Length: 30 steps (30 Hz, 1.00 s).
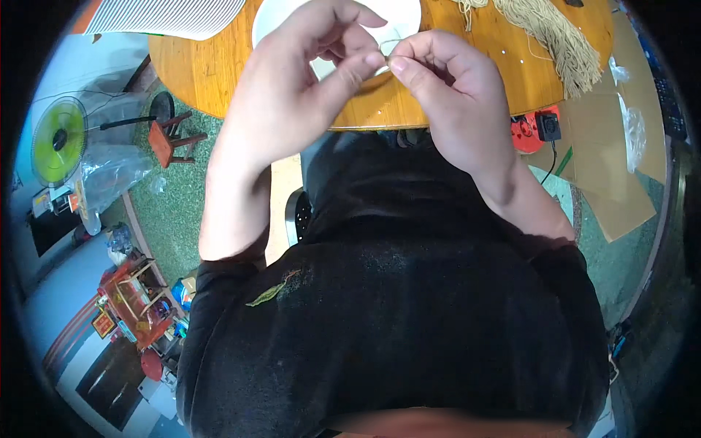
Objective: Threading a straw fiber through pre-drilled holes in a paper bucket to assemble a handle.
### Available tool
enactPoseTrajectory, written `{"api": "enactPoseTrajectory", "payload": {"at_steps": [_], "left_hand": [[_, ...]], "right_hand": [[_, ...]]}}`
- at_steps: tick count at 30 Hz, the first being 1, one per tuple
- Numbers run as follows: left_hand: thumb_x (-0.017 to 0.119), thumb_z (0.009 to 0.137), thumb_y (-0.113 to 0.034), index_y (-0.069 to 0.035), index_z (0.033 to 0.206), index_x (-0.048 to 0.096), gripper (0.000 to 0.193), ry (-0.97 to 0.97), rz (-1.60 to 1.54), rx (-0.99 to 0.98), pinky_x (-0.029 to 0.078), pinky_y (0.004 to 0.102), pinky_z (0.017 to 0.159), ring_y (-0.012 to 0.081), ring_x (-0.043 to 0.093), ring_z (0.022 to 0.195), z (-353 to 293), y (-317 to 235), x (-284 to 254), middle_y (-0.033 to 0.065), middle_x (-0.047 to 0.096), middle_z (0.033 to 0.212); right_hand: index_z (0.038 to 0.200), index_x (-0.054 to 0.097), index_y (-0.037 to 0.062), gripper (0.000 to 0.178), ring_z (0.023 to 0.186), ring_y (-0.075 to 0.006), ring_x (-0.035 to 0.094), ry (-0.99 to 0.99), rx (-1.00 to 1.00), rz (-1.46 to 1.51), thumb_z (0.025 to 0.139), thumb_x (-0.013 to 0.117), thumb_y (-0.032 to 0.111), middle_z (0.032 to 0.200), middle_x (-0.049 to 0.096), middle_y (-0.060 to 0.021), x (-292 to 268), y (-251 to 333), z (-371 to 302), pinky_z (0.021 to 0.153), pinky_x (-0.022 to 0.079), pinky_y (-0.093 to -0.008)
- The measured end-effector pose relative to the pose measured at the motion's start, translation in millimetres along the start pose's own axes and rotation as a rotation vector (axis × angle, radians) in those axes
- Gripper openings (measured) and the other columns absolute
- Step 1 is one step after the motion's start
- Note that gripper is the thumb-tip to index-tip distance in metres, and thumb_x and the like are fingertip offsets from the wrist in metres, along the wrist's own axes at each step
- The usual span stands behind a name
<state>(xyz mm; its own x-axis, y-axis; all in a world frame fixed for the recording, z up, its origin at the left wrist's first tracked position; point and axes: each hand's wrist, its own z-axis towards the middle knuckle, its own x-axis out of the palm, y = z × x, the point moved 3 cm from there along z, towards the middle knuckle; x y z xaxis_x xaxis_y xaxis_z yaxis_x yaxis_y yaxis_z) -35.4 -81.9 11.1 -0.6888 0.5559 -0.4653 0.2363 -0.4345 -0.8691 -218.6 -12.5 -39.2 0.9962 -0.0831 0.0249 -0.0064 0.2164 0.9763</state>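
Observation:
Above the table's near edge, my left hand (292, 87) and my right hand (464, 91) meet fingertip to fingertip. Thumb and forefinger of each are pinched together on a thin pale thread (391, 42), of which a short curved length shows above the fingertips. Whatever else sits between the fingertips is too small to make out. Behind and below my hands lies a round white plate or bowl (264, 16), partly covered by my left hand. A hank of beige yarn (558, 51) is spread on the table to the right, with loose strands at its edge.
The round wooden table (186, 69) carries a white striped sheet (164, 14) at the far left. A small wooden stool (164, 142) and green fan (58, 139) stand left. On the floor at right are cardboard (621, 197), a red item (524, 139) and a black power adapter (548, 126).

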Motion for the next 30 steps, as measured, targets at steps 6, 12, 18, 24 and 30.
{"api": "enactPoseTrajectory", "payload": {"at_steps": [6, 12, 18, 24, 30], "left_hand": [[0.085, 0.090, -0.002, -0.002, 0.114, 0.076, 0.026, -0.054, 0.362, 0.187, 0.058, 0.0298, 0.089, 0.0165, 0.074, 0.099, -7, -13, 4, 0.0063, 0.078, 0.104], [0.086, 0.087, -0.004, -0.002, 0.103, 0.080, 0.017, -0.142, 0.529, 0.328, 0.060, 0.0314, 0.082, 0.0243, 0.079, 0.094, -10, -13, 11, 0.0097, 0.081, 0.101], [0.083, 0.090, -0.012, -0.005, 0.098, 0.077, 0.012, -0.223, 0.644, 0.521, 0.062, 0.0360, 0.074, 0.0272, 0.078, 0.085, -7, -11, 16, 0.0079, 0.079, 0.095], [0.079, 0.092, 0.001, -0.001, 0.105, 0.079, 0.014, -0.201, 0.578, 0.406, 0.061, 0.0314, 0.081, 0.0235, 0.078, 0.090, -9, -15, 16, 0.0113, 0.080, 0.101], [0.075, 0.098, 0.000, 0.000, 0.106, 0.079, 0.009, -0.240, 0.523, 0.309, 0.059, 0.0277, 0.081, 0.0187, 0.078, 0.090, -13, -9, 15, 0.0103, 0.081, 0.101]], "right_hand": [[0.105, 0.074, 0.0004, 0.013, 0.080, -0.0048, 0.060, 0.046, 0.056, 0.056, 0.105, 0.068, 0.012, 0.088, 0.069, 0.0012, -2, 2, -1, 0.073, 0.048, -0.0227], [0.108, 0.073, 0.0010, 0.013, 0.080, -0.0018, 0.052, 0.075, 0.065, 0.078, 0.107, 0.066, 0.011, 0.089, 0.064, 0.0056, -2, 5, 0, 0.072, 0.042, -0.0196], [0.101, 0.076, 0.0010, 0.014, 0.082, -0.0120, 0.072, 0.059, -0.059, -0.089, 0.104, 0.070, 0.014, 0.090, 0.075, -0.0069, -7, 0, 4, 0.074, 0.057, -0.0270], [0.109, 0.073, 0.0006, 0.007, 0.083, -0.0056, 0.064, 0.028, -0.216, -0.285, 0.102, 0.071, 0.002, 0.098, 0.070, -0.0013, -5, 8, 4, 0.076, 0.052, -0.0226], [0.111, 0.080, 0.0067, 0.016, 0.080, -0.0134, 0.069, 0.016, -0.369, -0.545, 0.096, 0.076, 0.004, 0.098, 0.073, -0.0048, -13, 15, 12, 0.072, 0.055, -0.0260]]}}
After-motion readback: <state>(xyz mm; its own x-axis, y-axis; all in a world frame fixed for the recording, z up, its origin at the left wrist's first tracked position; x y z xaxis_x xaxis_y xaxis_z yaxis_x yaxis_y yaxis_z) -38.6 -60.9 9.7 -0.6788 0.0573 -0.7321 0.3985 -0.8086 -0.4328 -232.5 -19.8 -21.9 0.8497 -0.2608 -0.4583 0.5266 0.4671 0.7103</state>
